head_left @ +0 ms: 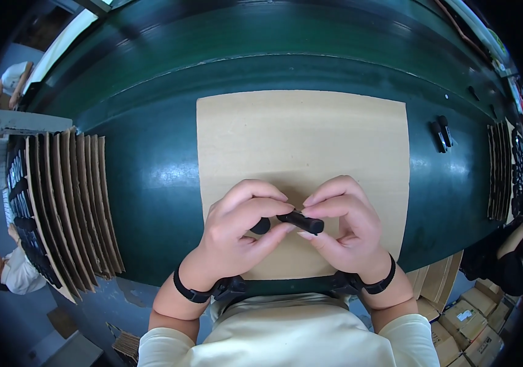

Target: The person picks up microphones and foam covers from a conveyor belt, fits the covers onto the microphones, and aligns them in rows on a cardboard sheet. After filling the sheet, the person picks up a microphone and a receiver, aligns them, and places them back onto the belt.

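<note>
Both hands meet over the near middle of a tan cardboard sheet. My left hand [237,229] is closed, its thumb and fingertips pinching the left end of a small black tube-like piece [310,224]. My right hand [348,223] pinches the same piece near its thicker, rounded right end. Inside the curl of my left fingers shows a black round-ended part [261,226]; whether it joins the tube is hidden by the fingers. The cardboard sheet [301,134] lies flat on the dark green table beneath both hands.
Slim black pieces [440,134] lie on the green table [157,165] at the right. Cardboard sheets [78,208] stand in a row at the left, and another stack [498,171] is at the far right. Cartons [466,321] sit lower right. Other people are at the left.
</note>
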### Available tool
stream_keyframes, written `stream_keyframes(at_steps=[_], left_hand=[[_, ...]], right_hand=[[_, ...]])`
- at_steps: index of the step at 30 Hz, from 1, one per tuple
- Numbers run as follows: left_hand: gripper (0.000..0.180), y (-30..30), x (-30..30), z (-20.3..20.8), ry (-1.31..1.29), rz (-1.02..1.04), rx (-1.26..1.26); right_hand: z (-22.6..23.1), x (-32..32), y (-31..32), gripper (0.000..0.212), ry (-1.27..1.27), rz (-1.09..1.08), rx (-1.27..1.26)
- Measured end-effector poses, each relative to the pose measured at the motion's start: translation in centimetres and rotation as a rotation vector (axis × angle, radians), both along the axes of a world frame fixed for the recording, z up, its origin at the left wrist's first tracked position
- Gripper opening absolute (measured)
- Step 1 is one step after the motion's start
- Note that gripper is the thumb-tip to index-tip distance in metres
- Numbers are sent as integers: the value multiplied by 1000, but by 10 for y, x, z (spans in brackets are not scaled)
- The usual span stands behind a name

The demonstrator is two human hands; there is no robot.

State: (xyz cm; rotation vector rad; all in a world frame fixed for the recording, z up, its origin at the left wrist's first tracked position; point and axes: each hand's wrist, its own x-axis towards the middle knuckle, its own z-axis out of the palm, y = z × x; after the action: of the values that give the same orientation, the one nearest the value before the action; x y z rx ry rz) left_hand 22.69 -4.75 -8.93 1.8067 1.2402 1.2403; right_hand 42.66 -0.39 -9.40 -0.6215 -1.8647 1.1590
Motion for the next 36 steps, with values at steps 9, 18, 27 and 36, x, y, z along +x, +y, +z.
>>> stream_keyframes(at_steps=[9,18,27,36], left_hand=[[32,-2,-1,2,10,49,25],[38,-9,-15,2,-4,1,44],[40,4,-64,12,232,334,-184],[42,5,-66,0,519,407,-392]], right_hand=[[3,-9,3,20,77,39,-20],[23,-29,4,20,-15,133,-870],[41,-49,48,21,-185,132,-564],[15,-123,114,22,-478,43,-258]])
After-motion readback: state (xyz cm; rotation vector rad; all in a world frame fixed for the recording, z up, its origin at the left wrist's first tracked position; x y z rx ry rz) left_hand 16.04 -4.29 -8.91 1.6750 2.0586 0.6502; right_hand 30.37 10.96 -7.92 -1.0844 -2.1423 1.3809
